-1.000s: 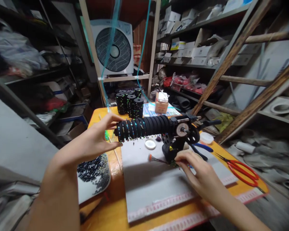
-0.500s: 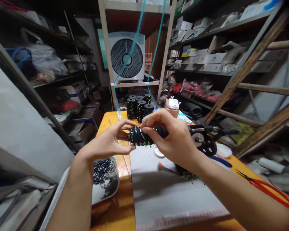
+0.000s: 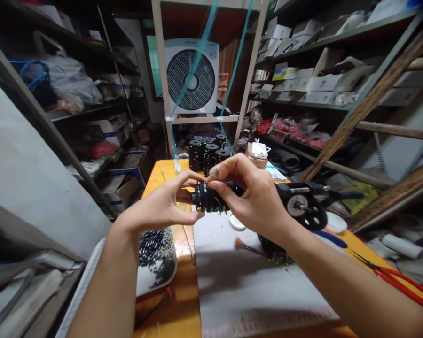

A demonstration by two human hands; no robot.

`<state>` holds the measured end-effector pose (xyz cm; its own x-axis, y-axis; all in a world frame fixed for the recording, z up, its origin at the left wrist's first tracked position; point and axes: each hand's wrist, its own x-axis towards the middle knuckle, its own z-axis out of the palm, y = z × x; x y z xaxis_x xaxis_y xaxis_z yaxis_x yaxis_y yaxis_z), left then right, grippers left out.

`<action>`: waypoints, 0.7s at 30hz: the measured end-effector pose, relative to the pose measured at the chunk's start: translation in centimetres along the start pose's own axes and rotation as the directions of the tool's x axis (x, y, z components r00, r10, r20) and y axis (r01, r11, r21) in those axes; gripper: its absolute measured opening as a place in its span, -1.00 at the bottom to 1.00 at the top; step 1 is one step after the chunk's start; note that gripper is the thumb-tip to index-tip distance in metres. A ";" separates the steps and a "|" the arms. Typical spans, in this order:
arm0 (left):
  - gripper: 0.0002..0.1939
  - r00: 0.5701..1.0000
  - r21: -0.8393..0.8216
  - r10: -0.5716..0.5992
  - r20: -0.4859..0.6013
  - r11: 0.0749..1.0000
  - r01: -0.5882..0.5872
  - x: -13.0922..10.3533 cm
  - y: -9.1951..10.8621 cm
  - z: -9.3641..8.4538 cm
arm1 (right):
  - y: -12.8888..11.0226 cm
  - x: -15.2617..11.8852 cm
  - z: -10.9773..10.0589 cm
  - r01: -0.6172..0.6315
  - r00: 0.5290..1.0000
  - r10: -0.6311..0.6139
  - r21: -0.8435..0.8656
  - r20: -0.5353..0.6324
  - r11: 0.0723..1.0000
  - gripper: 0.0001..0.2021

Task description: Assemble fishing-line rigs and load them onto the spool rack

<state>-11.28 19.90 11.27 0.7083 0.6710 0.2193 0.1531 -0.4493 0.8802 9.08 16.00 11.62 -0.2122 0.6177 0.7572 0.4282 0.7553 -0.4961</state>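
A black ribbed roll (image 3: 216,199) with small coloured beads or bits along it lies crosswise in front of me. My left hand (image 3: 158,199) curves around its left end, fingers above and behind, thumb below. On top of the roll, my right hand (image 3: 259,199) pinches thumb against index finger; whatever is between them is too small to name. A pale wrap covers that index fingertip. To the right of the roll stands a black device with a gear wheel and dial (image 3: 299,205); my right hand partly hides where they meet.
A white tray (image 3: 175,265) of black tube-like pieces stands at left. On the white sheet (image 3: 225,300) are a brush (image 3: 245,246) and a white lid (image 3: 236,222). Red-handled scissors (image 3: 402,284) lie right. Several similar black rolls (image 3: 211,157) stand behind, before a box fan (image 3: 192,80).
The view has shifted slightly, so the scene sits a little to the right. Both hands remain at the roll, whose ribs and coloured bits look a little different near its left end.
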 end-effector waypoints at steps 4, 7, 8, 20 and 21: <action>-0.49 1.000 0.000 -0.004 0.001 1.000 0.004 -0.1 -0.1 0.1 | 0.1 0.0 0.1 0.001 1.000 -0.001 -0.012 0.008 1.000 -0.81; -0.51 1.000 -0.007 -0.012 0.011 1.000 0.012 -0.1 -0.2 0.1 | -0.1 0.1 0.1 0.025 1.000 -0.025 -0.037 0.015 0.999 -0.80; -0.51 1.000 -0.007 -0.010 0.014 1.000 0.010 0.0 -0.2 0.1 | -0.1 0.1 0.0 0.039 0.999 -0.037 -0.054 0.024 0.998 -0.80; -0.47 1.000 0.025 0.008 0.002 1.000 -0.008 0.3 -0.3 0.2 | -0.7 0.1 -1.2 0.152 0.974 -0.124 -0.139 0.189 0.979 -0.75; -0.48 1.000 0.019 0.011 0.004 1.000 -0.011 0.3 -0.3 0.2 | -0.8 0.1 -1.3 0.171 0.971 -0.141 -0.147 0.193 0.974 -0.75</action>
<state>-10.96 20.10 10.96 0.7127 0.6637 0.2271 0.1586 -0.4678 0.8695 9.83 15.21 12.61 -0.4356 0.5355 0.7235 0.5103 0.8090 -0.2915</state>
